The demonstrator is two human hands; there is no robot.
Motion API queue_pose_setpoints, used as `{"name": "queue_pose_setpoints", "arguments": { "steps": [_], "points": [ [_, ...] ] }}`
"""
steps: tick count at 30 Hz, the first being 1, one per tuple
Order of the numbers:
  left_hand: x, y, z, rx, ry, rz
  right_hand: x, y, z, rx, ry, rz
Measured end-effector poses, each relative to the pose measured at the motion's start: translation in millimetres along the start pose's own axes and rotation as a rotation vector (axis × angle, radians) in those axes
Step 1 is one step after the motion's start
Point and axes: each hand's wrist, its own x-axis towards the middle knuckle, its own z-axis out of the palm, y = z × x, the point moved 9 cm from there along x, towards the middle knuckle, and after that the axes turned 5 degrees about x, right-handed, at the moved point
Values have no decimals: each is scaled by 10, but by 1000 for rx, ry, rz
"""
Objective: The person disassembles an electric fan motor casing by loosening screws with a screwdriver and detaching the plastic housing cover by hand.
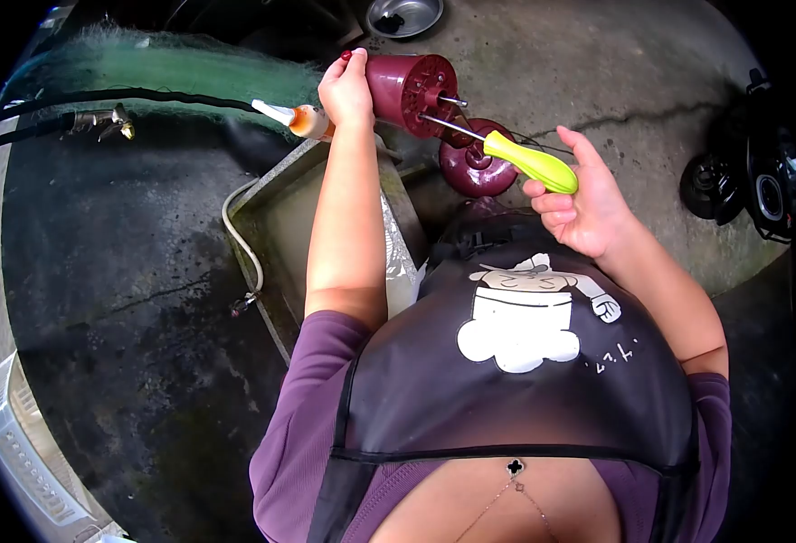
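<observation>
My left hand [345, 92] is closed around the back end of a maroon cylindrical plastic housing [389, 89], tilting it so its ribbed end face points to the right. A metal shaft sticks out of that face. In my right hand [588, 204] is a screwdriver [532, 163] with a lime-green handle, held by curled fingers while one digit stretches away. The screwdriver's tip reaches the end face; whether it sits in a screw I cannot tell. Below the housing is a round maroon plastic piece [478, 167], partly covered by the screwdriver.
A concrete basin [276, 195] lies below my left forearm, with a pale hose [235, 222] at its side. Beside my left wrist is a white-nozzled bottle [309, 121]. Green netting [181, 77], a metal bowl [404, 16], a white plastic crate [32, 452] and black equipment [764, 172] surround me.
</observation>
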Motion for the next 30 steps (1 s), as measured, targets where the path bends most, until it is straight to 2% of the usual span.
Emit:
{"name": "queue_pose_setpoints", "arguments": {
  "steps": [1,3,4,5,6,7,8,14,15,17,18,22,24,25,26,27,28,29,30],
  "points": [
    [-3,0,-1,-6,-5,-4,15,9,1,-2,1,2],
    [-6,13,-3,-9,8,-7,39,-125,-126,-206,141,-110],
    [-10,2,-1,-9,17,-9,34,-216,-154,-339,131,-189],
    [0,-21,2,-11,16,-11,62,-196,-197,-340,134,-190],
    [26,-31,1,7,3,3,-102,-508,111,-1130,109,-755],
    [29,-3,5,25,-10,18,-347,-351,542,-1916,54,-1323],
    [19,0,11,23,-8,18,-345,-337,573,-1919,53,-1323],
    [-5,4,12,-8,8,-7,-295,-455,307,-1031,210,-915],
    [-14,6,6,2,16,-7,-284,-537,243,-1037,206,-913],
    [-18,9,-17,16,26,-7,32,-255,-82,-44,29,-205],
    [-20,10,-15,20,26,-8,14,-261,-190,4,113,-272],
    [-22,23,1,3,23,-3,15,-261,-300,75,181,-301],
    [-4,-3,-1,7,22,3,108,-54,-369,-9,-287,159],
    [15,-5,0,7,26,14,78,-3,-243,-11,-286,158],
    [27,-14,-1,5,26,13,70,-79,-229,-401,-15,-71],
    [33,-15,-9,10,27,25,-6,-238,34,-941,-91,-498],
    [25,6,-14,16,28,37,-218,-339,253,-1462,106,-994],
    [11,14,-17,17,28,37,-229,-316,285,-1461,105,-993],
    [-4,7,-14,4,24,22,-342,-291,444,-1566,73,-1153]
  ]
}}
